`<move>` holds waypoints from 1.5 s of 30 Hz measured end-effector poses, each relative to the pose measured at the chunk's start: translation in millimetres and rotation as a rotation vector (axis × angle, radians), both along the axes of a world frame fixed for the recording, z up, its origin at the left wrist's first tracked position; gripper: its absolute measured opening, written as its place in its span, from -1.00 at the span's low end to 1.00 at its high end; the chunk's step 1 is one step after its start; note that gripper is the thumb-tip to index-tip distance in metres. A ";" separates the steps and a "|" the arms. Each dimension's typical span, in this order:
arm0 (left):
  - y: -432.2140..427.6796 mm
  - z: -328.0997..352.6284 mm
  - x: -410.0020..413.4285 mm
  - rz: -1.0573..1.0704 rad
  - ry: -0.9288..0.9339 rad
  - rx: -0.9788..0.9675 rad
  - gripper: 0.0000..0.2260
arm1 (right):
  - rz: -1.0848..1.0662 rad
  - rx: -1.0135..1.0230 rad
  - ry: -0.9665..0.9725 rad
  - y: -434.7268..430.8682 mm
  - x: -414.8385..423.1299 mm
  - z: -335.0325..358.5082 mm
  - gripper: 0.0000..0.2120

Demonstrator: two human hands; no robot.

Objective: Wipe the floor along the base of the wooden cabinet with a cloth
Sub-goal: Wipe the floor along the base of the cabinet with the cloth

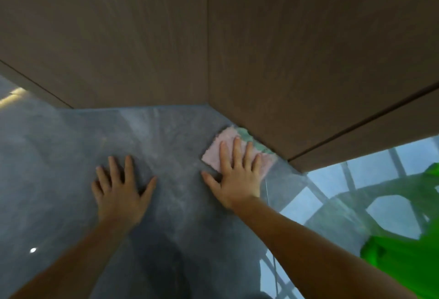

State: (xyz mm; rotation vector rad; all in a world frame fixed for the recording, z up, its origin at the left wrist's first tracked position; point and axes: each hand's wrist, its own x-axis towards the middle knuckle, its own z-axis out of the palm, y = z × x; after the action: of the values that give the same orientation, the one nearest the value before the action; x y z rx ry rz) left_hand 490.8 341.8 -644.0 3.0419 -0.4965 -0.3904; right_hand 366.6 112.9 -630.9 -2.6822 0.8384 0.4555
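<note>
A pink cloth (215,152) with a green edge lies flat on the glossy grey floor (166,146), its far side touching the base of the wooden cabinet (261,49). My right hand (236,172) presses down on the cloth with the fingers spread and flat, the thumb resting on the floor to the left of it. My left hand (121,188) lies palm down on the bare floor to the left, fingers spread, holding nothing. Both forearms reach in from the bottom of the view.
The cabinet's brown panels fill the upper half and form an angled corner above the cloth. A bright green object (408,258) sits at the lower right. The floor on the right mirrors a window frame.
</note>
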 end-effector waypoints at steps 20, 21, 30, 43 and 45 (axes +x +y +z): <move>-5.0 -21.1 -14.2 0.099 -0.101 -0.125 -0.26 | -0.274 -0.150 0.047 -46.1 -189.0 -11.8 -0.25; -4.9 -22.7 -14.2 0.104 -0.105 -0.130 -0.27 | -0.369 -0.135 0.032 -41.0 -176.4 -10.8 -0.24; -6.9 -17.5 -15.1 0.097 -0.096 -0.077 -0.26 | -0.275 -0.109 -0.110 13.7 -22.9 -7.9 -0.07; -10.3 -10.8 -9.2 0.100 -0.047 -0.031 -0.25 | -0.327 0.147 -0.110 119.0 232.1 -2.1 0.15; -8.8 -11.8 -8.3 0.088 -0.030 -0.040 -0.25 | -0.265 0.138 -0.112 134.0 237.3 -3.7 0.13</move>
State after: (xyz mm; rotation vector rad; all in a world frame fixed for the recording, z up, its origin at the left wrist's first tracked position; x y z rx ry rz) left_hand 482.6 333.1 -655.8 3.0219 -0.3653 -0.3269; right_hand 603.9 246.9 -634.6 -2.4018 1.0676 0.2868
